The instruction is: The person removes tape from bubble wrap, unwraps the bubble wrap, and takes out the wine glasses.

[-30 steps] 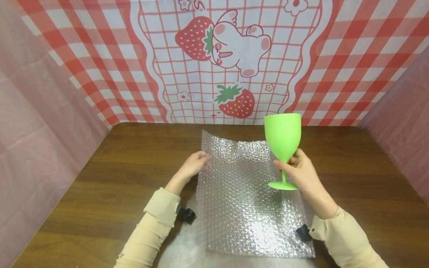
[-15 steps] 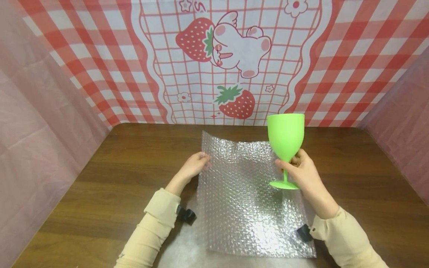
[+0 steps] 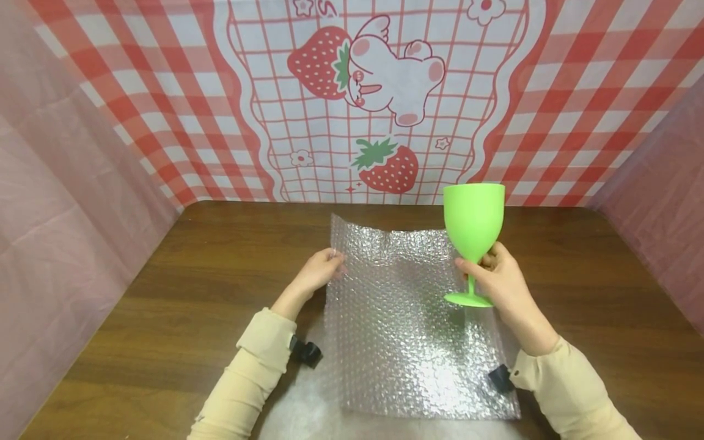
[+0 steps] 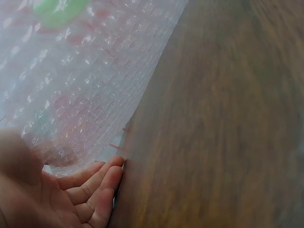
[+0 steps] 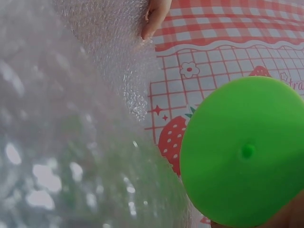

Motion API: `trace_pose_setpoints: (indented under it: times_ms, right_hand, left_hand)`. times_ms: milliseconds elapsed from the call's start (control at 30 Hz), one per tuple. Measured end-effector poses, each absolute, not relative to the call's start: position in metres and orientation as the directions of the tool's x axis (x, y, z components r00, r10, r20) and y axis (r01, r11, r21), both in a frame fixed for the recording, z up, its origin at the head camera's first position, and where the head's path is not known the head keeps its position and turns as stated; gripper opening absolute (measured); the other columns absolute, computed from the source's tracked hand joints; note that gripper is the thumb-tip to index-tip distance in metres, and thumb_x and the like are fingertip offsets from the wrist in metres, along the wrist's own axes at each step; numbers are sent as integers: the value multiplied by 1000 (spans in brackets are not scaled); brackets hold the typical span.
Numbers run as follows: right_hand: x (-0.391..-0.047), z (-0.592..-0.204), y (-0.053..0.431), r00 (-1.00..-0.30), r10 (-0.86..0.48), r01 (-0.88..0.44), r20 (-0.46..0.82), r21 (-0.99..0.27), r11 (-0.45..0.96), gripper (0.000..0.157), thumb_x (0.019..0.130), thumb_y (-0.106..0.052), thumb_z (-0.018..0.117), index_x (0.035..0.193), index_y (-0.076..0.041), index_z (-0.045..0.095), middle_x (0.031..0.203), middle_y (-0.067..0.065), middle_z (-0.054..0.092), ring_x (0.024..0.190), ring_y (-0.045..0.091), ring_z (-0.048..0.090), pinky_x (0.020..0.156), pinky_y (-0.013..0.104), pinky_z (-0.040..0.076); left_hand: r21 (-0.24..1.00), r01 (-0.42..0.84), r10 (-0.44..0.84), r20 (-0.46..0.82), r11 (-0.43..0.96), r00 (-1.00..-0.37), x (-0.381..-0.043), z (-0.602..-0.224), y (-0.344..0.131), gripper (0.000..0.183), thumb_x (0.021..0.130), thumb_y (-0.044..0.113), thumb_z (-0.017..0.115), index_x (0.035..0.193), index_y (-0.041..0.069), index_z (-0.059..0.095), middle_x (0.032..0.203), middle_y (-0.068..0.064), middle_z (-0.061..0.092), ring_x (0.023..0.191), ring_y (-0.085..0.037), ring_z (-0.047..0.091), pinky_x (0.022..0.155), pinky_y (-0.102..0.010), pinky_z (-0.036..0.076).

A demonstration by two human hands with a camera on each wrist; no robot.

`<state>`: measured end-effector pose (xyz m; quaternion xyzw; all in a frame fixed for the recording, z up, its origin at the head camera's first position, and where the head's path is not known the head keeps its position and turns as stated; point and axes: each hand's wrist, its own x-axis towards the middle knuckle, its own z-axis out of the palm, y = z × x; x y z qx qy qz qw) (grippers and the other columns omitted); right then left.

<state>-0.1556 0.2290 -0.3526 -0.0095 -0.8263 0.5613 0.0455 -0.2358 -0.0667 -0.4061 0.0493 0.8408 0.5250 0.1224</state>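
A bright green goblet (image 3: 474, 220) is held upright by its stem, with my right hand (image 3: 508, 287) curled round it. Its round base (image 5: 247, 152) faces the camera in the right wrist view. Beneath and to the left spreads a clear sheet of bubble wrap (image 3: 396, 330), raised at its far edge. My left hand (image 3: 319, 269) pinches the wrap's left edge near the far corner. The left wrist view shows the thumb (image 4: 19, 156) partly behind the plastic and the other fingers (image 4: 90, 190) lying below its edge.
The brown wooden table (image 3: 181, 293) runs under everything. A strawberry-patterned red and white cloth (image 3: 308, 159) hangs behind it. Pink curtains (image 3: 66, 183) close off both sides. A pale translucent layer (image 3: 297, 403) lies on the table under the wrap.
The right hand has drifted slightly to the right with the goblet and ends a touch higher. The left hand and the bubble wrap stay almost in place.
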Motion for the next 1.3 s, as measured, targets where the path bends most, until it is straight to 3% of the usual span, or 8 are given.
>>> trace_pose_setpoints:
  times_ms: [200, 400, 500, 633, 767, 1067, 1300]
  right_hand:
    - [-165, -369, 242, -995, 69, -52, 77, -952, 303, 49, 75, -30, 64, 110, -9, 36, 80, 6, 58, 65, 15, 55, 53, 29, 48]
    - [-161, -358, 243, -991, 74, -84, 112, -947, 309, 43, 78, -23, 61, 110, -8, 36, 78, 10, 56, 59, 16, 50, 45, 29, 44]
    - [-170, -371, 255, -988, 104, -83, 119, -950, 300, 43, 76, -24, 63, 108, -10, 38, 73, 9, 55, 51, 16, 47, 35, 36, 36]
    - [-194, -409, 282, -978, 138, -113, 158, -951, 289, 49, 73, -27, 66, 112, -14, 41, 78, 9, 55, 56, 20, 50, 37, 38, 38]
    - [-210, -435, 300, -959, 192, -137, 207, -935, 326, 55, 71, -32, 67, 117, -17, 41, 91, 10, 54, 68, 20, 52, 48, 33, 47]
    - [-217, -436, 322, -938, 253, -168, 239, -948, 271, 57, 69, -23, 70, 118, -15, 42, 101, 12, 54, 72, 17, 52, 49, 28, 46]
    - [-216, -432, 337, -929, 257, -223, 267, -956, 189, 58, 67, -14, 72, 116, -12, 42, 97, 13, 55, 68, 18, 52, 44, 31, 43]
  left_hand:
    - [897, -30, 219, -140, 441, -966, -235, -406, -66, 25, 88, 22, 44, 93, -1, 54, 85, -12, 59, 75, -19, 58, 71, -31, 48]
    - [898, -48, 210, -154, 438, -965, -236, -406, -65, 25, 87, 21, 45, 96, -1, 54, 85, -12, 58, 75, -18, 58, 71, -30, 48]
    - [899, -54, 206, -158, 435, -966, -236, -405, -65, 25, 87, 20, 45, 97, 0, 54, 85, -12, 59, 74, -17, 58, 70, -29, 48]
    - [898, -51, 202, -154, 437, -967, -236, -406, -64, 24, 87, 20, 45, 98, 1, 55, 84, -11, 60, 72, -17, 58, 69, -28, 48]
    - [896, -48, 204, -152, 441, -967, -236, -406, -65, 25, 87, 20, 45, 98, 1, 55, 85, -11, 61, 73, -17, 58, 70, -29, 48]
    - [903, -61, 207, -162, 426, -965, -235, -405, -65, 25, 87, 20, 45, 98, 0, 54, 88, -12, 60, 76, -19, 58, 72, -29, 48]
    - [902, -59, 208, -162, 428, -965, -235, -405, -65, 26, 87, 21, 45, 99, 0, 54, 87, -12, 60, 77, -19, 58, 73, -30, 48]
